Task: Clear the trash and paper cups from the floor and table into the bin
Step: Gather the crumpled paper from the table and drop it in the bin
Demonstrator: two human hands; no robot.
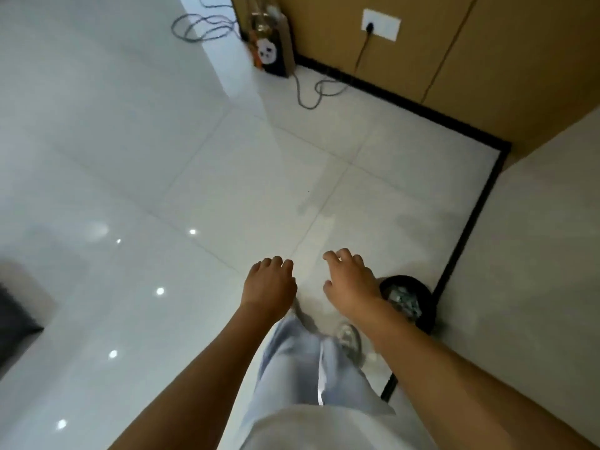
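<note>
Hands: left hand (271,282) and right hand (350,282) hovering empty, fingers loosely curled; 
Bin: round black trash bin (422,306) holding crumpled litter, sitting beside right forearm

Glossy white floor tiles (136,164) reflect ceiling lights beneath tan wall panels (480,60) edged by black skirting (406,102); a cable (311,92) trails from a wall socket (381,24) near a panda-printed box (274,53).

Two hands (271,284) (352,284); one bin (422,297); apparently one bag (272,50).
</note>
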